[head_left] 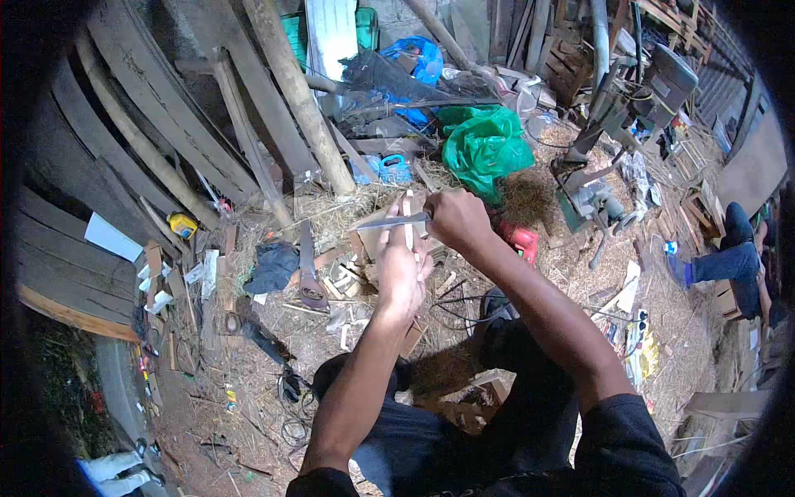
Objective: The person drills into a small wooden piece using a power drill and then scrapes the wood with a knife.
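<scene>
My right hand [460,217] is closed round the handle of a knife [389,223], and its blade points left. The blade lies across a short pale wooden stick [408,235]. My left hand [399,269] grips this stick, which stands roughly upright in the view with its top end above the blade. The knife's handle is mostly hidden in my right fist. Below and left of my hands, a handsaw [310,277] lies on the ground next to a dark cloth [273,267] and small wood offcuts [341,280].
A green plastic bag [484,149] and a red power tool [519,240] lie ahead. Long planks [166,99] lean at the left. A machine [592,199] stands at the right, and another person's leg [720,265] shows farther right. Shavings and cables cover the ground.
</scene>
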Available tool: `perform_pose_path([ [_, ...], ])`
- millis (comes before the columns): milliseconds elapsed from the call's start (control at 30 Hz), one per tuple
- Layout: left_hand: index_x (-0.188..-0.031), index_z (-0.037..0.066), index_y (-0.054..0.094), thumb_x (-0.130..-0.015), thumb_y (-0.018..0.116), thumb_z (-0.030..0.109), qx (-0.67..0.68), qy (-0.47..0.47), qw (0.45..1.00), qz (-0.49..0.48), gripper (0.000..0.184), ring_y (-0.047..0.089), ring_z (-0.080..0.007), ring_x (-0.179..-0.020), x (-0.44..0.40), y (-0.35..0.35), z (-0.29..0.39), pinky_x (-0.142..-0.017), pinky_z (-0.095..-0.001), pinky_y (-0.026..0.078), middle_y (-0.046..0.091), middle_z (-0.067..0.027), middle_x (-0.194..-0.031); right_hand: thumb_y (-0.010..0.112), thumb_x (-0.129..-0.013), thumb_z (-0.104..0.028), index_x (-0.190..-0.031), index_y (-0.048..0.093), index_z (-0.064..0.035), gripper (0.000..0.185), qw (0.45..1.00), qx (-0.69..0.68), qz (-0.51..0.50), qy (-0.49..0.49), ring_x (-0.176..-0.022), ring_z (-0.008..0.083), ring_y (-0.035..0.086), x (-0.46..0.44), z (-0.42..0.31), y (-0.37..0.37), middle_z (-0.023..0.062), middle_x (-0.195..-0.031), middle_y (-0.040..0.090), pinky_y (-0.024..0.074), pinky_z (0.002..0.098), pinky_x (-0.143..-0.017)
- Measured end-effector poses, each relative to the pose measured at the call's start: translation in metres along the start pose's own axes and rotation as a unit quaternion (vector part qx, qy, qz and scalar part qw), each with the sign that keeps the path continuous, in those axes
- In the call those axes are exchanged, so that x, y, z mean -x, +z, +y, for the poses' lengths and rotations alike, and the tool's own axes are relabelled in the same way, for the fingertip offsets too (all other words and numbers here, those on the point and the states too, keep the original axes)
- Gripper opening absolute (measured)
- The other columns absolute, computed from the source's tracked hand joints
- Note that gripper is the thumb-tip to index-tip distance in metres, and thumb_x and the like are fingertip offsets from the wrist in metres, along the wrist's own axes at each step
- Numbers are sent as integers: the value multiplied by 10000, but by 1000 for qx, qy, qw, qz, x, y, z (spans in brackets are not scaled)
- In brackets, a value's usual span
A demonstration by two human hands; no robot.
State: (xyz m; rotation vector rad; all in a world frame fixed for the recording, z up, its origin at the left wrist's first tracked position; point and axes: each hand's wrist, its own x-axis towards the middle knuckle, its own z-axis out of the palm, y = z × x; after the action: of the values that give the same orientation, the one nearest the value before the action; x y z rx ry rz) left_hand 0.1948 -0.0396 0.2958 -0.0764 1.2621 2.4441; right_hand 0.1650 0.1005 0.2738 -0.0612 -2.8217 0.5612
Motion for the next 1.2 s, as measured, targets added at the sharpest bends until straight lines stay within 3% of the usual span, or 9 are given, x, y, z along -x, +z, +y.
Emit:
perform_pose_path([
  [167, -1352, 113, 472, -1063, 424, 300, 15, -2, 1000, 12, 348, 330, -29, -456, 3, 8, 4, -343, -188, 250, 385, 43, -635, 593, -763, -184, -711, 702, -72, 165, 1000, -14, 24, -3, -648, 400, 685, -7, 14, 6, 224, -695, 669, 551, 512, -596],
  [200, -1059, 106, 491, -1073, 347, 211, 59, -26, 998, 12, 178, 336, -61, -422, 6, 9, 2, -328, -206, 246, 389, 24, -613, 593, -765, -186, -706, 700, -71, 168, 999, -21, 35, -1, -646, 403, 684, -11, 17, 4, 226, -694, 668, 552, 512, -595],
  [300, -920, 121, 426, -1075, 317, 199, 50, -37, 997, 43, 205, 330, -70, -421, 6, 17, 1, -329, -210, 245, 395, 17, -631, 647, -755, -205, -826, 758, -113, 161, 999, 4, -24, 21, -713, 397, 680, -16, 23, 0, 216, -743, 676, 553, 495, -680],
  [333, -1252, 115, 441, -1074, 362, 277, 27, -32, 999, 8, 254, 379, -54, -501, 1, 6, -3, -360, -215, 280, 443, 3, -728, 631, -762, -199, -788, 738, -97, 151, 1000, -1, -12, 20, -698, 402, 682, -15, 22, -1, 218, -736, 676, 554, 500, -657],
  [467, -1488, 155, 340, -1070, 375, 286, -31, 16, 999, 9, 439, 349, -47, -478, -7, 2, 5, -369, -207, 267, 430, 21, -711, 606, -778, -190, -717, 699, -66, 167, 999, -35, 21, -17, -672, 408, 684, 6, 2, -5, 212, -719, 680, 558, 503, -617],
  [833, -930, 117, 428, -1075, 347, 209, 1, -21, 998, 55, 190, 318, -66, -423, 2, 17, -2, -351, -211, 243, 391, 14, -631, 585, -757, -174, -674, 689, -27, 199, 999, 5, 32, 37, -675, 410, 685, -8, 14, 2, 236, -741, 676, 556, 508, -618],
  [967, -1006, 116, 462, -1075, 352, 237, 12, -15, 999, 33, 178, 311, -64, -423, -3, 12, -6, -341, -209, 241, 390, 16, -629, 612, -789, -215, -650, 666, 8, 268, 998, -19, 54, 36, -595, 375, 669, -6, 17, 14, 229, -699, 664, 539, 496, -591],
  [1100, -1193, 120, 498, -1074, 370, 282, -47, -23, 997, 52, 239, 333, -57, -451, -14, 2, 5, -350, -207, 243, 399, 27, -649, 720, -839, -334, -629, 591, 13, 426, 935, -269, -222, -67, -470, 181, 462, -27, 57, 36, 82, -575, 536, 379, 397, -463],
  [1200, -1318, 117, 517, -1072, 366, 275, -127, 24, 989, 73, 330, 399, -49, -507, -23, -12, 17, -393, -213, 279, 461, 23, -708, 679, -935, -302, -765, 652, -35, 318, 843, -524, -76, 93, -526, 76, 437, -19, 37, 4, -47, -621, 543, 322, 309, -470],
])
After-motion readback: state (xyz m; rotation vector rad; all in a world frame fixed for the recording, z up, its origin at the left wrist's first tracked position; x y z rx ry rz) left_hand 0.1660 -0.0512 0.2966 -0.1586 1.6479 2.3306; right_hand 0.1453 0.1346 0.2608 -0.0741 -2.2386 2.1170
